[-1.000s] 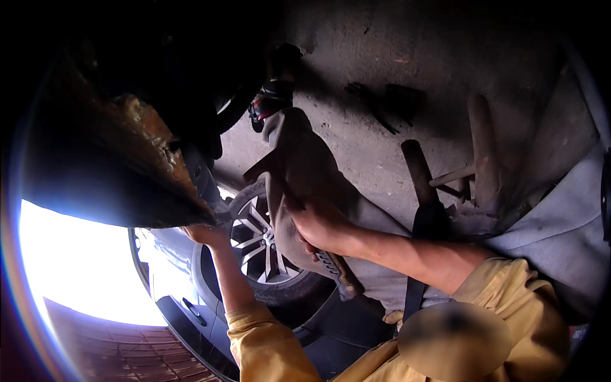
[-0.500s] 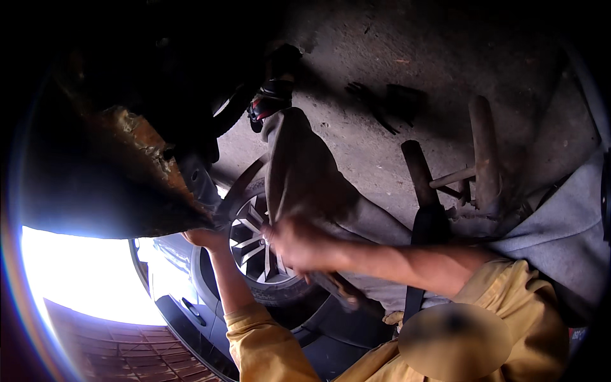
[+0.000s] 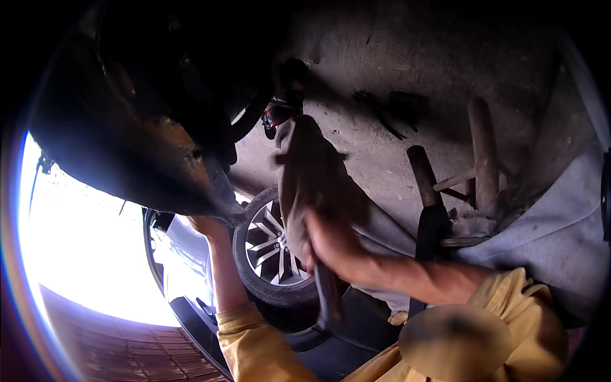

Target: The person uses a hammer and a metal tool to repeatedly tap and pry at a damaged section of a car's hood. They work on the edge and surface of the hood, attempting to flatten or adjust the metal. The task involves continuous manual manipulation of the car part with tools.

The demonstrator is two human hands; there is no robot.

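My right hand (image 3: 324, 234) is closed round the handle of a hammer (image 3: 329, 296), and both are smeared by motion. The handle's end sticks out below my fist. The long, dark head shows faintly across my trouser knee, apart from the panel. My left hand (image 3: 207, 225) is up at the lower edge of a dark, curved car body panel (image 3: 143, 181). Its fingers go behind that edge and are hidden, so whether they hold anything does not show. Rusty bare metal (image 3: 181, 137) and a bent grey flange (image 3: 224, 198) run along the panel near this hand.
A car wheel with a spoked rim (image 3: 280, 242) stands behind my arms. My knee in grey trousers (image 3: 312, 165) is bent between panel and hammer. A wooden stool or frame with round legs (image 3: 485, 153) is at the right. Dark objects (image 3: 404, 108) lie on the concrete floor (image 3: 356, 57).
The hammer has swung away from the panel edge toward the right, its handle now more upright. My left hand stays at the panel edge. The whole view has shifted slightly.
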